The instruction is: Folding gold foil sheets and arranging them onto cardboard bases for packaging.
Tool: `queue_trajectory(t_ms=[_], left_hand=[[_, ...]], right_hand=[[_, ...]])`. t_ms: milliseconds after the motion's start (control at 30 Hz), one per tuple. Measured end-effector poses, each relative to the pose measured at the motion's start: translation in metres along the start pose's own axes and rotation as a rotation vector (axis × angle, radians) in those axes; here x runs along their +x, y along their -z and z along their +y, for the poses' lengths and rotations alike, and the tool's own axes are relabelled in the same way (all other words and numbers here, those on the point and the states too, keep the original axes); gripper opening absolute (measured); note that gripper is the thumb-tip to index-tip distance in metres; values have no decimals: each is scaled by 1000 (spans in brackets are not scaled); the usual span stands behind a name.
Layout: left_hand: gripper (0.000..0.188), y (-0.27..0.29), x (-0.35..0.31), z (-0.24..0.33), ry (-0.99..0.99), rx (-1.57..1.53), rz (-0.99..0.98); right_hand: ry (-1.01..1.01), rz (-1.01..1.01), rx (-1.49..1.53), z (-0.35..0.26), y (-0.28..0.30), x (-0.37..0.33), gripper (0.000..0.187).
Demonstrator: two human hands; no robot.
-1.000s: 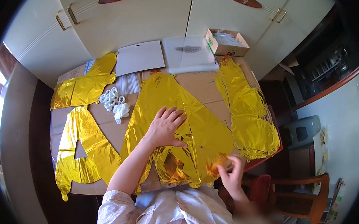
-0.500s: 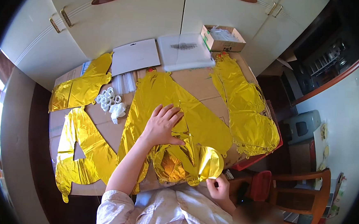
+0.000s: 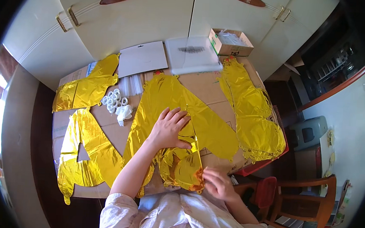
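Observation:
A flat, uninflated gold foil balloon (image 3: 167,92), shaped like a letter, lies across the middle of the table. My left hand (image 3: 169,129) rests on it with fingers spread and thumb apart, pressing the foil down. The balloon's near part (image 3: 185,168) is folded over and wrinkled, in front of my left hand. At the right edge of this fold is my right hand (image 3: 218,184), fingers stretched toward the crumpled foil. Nothing shows in its grasp; whether the fingertips touch the foil is hard to see.
More flat gold foil balloons lie at the right (image 3: 255,118), the near left (image 3: 90,146) and the far left (image 3: 86,85). White tape rolls (image 3: 113,99) and clear straws (image 3: 130,85) sit near a white card (image 3: 143,59), plastic sleeve (image 3: 192,56) and cardboard box (image 3: 231,42). A wooden chair (image 3: 302,205) stands right.
My right hand has let go of the foil's rounded corner, which is now folded inward to the left. My left hand stays on the balloon. The whole view has shifted slightly.

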State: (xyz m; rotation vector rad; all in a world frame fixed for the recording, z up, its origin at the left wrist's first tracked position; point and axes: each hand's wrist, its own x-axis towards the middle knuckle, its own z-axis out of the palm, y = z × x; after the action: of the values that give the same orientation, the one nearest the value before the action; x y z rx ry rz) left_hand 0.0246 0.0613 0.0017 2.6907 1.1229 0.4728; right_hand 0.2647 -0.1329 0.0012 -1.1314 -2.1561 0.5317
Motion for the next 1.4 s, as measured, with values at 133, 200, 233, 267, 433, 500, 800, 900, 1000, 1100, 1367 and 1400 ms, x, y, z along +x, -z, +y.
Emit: queue_trajectory(t_ms=[133,200,233,267,433,500,800,900,1000,1100,1367,1400], left_hand=[[102,0,0,0,-3,9,11],[102,0,0,0,-5,10,13],[102,0,1,0,-6,10,15],[102,0,0,1,-5,9,16],[102,-1,0,0,1,0,18],[102,0,0,0,2,-5,16],[101,0,-1,0,8,-11,17],[101,0,-1,0,8,-9,17],[100,0,-1,0,7,-9,16],[100,-1,-1,0,5,-7,15],[101,0,0,0,9,11,-13],[101,0,0,0,8,4,-8]], right_hand=[[26,-46,-318,20,10,20,38],[18,-133,-343,22,11,27,41],[-10,-155,-316,21,11,30,44],[4,-175,-316,20,11,32,43],[91,-206,-356,23,11,37,41],[120,-212,-356,26,9,39,40],[101,-295,-312,29,15,47,46],[77,-314,-326,26,19,54,52],[50,-335,-331,24,21,61,60],[29,-362,-356,26,22,65,70],[-12,-447,-443,28,26,76,92],[-13,-460,-453,28,26,77,94]])
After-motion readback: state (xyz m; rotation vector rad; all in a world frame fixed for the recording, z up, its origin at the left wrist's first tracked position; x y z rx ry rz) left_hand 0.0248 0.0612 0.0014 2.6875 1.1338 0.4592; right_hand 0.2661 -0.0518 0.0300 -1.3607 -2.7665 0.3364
